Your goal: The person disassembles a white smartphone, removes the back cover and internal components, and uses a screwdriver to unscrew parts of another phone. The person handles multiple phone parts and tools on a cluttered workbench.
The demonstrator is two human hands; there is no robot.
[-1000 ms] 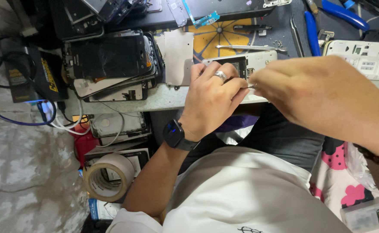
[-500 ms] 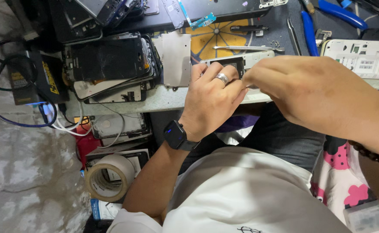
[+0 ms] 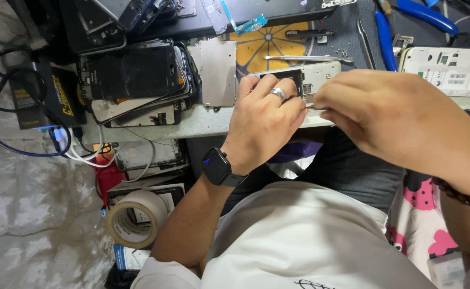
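hands at the near edge of the bench (image 3: pixel 202 124), working on an opened phone (image 3: pixel 314 80). left hand (image 3: pixel 261 120), ringed and with a dark watch (image 3: pixel 217 166) on the wrist, lies curled over the phone's near side, fingers pressing it down. right hand (image 3: pixel 393 115) meets it from the right, fingertips pinched on a thin metal tool (image 3: pixel 314 107), probably tweezers, whose tip is hidden between the hands. phone lies flat at the bench's near edge, centre. left of it, a bare metal plate (image 3: pixel 218 72), then a stack of dark phone screens (image 3: pixel 133 80). a white phone back (image 3: pixel 449 69) sits at the right edge. blue-handled pliers (image 3: pixel 406 21) lie toward the far right corner. tape roll (image 3: pixel 136 218) lies below the bench, left.
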